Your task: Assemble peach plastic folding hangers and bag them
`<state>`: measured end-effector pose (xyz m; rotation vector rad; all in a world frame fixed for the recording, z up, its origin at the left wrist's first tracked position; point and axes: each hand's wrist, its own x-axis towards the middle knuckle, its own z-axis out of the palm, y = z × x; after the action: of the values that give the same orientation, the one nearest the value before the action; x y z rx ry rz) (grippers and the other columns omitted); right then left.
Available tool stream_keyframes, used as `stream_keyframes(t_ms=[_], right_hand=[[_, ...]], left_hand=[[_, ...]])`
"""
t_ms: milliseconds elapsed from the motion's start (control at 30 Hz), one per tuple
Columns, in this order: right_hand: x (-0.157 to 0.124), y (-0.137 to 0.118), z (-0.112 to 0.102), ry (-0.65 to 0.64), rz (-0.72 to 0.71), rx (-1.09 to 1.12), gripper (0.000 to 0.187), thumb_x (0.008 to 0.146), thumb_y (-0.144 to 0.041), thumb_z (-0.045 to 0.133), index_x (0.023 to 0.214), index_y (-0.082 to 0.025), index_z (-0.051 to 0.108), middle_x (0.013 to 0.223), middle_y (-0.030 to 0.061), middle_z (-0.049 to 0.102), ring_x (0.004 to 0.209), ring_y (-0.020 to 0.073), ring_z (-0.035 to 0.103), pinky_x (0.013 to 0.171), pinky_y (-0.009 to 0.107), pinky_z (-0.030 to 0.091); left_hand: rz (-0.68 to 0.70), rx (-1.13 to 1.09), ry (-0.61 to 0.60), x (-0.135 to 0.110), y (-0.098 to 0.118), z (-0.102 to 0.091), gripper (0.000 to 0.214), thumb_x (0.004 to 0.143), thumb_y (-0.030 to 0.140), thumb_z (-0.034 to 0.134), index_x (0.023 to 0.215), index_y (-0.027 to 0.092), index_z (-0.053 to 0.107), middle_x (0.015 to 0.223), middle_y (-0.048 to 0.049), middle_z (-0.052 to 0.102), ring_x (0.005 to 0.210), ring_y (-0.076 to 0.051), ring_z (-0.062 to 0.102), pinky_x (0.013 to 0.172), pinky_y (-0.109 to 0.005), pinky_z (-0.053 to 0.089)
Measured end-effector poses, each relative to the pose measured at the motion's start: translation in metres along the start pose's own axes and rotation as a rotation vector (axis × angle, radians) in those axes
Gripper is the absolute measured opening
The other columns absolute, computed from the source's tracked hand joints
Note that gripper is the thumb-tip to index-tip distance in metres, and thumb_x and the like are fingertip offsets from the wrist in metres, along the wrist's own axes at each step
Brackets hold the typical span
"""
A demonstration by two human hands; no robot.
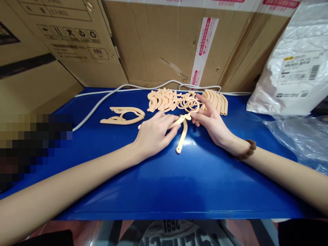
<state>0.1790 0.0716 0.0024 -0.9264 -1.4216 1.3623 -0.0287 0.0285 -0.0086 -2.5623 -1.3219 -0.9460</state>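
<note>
My left hand (153, 133) rests on the blue table (164, 184), fingers curled over one arm of a peach plastic hanger part (182, 135). My right hand (211, 119) pinches the joint of that same part, where a second arm hangs down toward me. Just behind both hands lies a pile of peach plastic pieces (166, 99), with ring hooks (188, 102) in the middle and curved arms (217, 101) stacked at the right. A bead bracelet (248, 150) is on my right wrist.
An assembled peach hanger (123, 116) lies left of the hands. A white cable (102, 100) runs along the table's back edge. Cardboard boxes (159, 41) wall the back and left. A white parcel bag (292, 68) and clear plastic film (299, 140) sit at right.
</note>
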Motion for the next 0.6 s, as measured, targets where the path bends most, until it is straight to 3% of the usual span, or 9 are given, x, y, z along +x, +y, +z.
stream_keyframes(t_ms=[200, 600], right_hand=[[0.0017, 0.0004, -0.0013, -0.032, -0.020, -0.028, 0.027, 0.074, -0.027, 0.076, 0.098, -0.020, 0.067, 0.074, -0.0031, 0.062, 0.064, 0.0097, 0.049, 0.059, 0.026, 0.039], [0.0014, 0.0031, -0.0014, 0.041, -0.011, 0.033, 0.014, 0.073, -0.025, 0.078, 0.084, -0.019, 0.074, 0.067, -0.0044, 0.059, 0.061, 0.0084, 0.047, 0.060, 0.025, 0.038]], left_hand=[[0.044, -0.017, 0.001, 0.0000, -0.0021, 0.0030, 0.029, 0.105, 0.032, 0.045, 0.117, 0.016, 0.066, 0.100, -0.0044, 0.074, 0.091, -0.020, 0.063, 0.071, -0.030, 0.047], [0.054, -0.005, -0.025, 0.0005, -0.0020, 0.0040, 0.034, 0.107, 0.030, 0.039, 0.122, 0.012, 0.062, 0.101, -0.0065, 0.074, 0.090, -0.022, 0.067, 0.073, -0.032, 0.050]])
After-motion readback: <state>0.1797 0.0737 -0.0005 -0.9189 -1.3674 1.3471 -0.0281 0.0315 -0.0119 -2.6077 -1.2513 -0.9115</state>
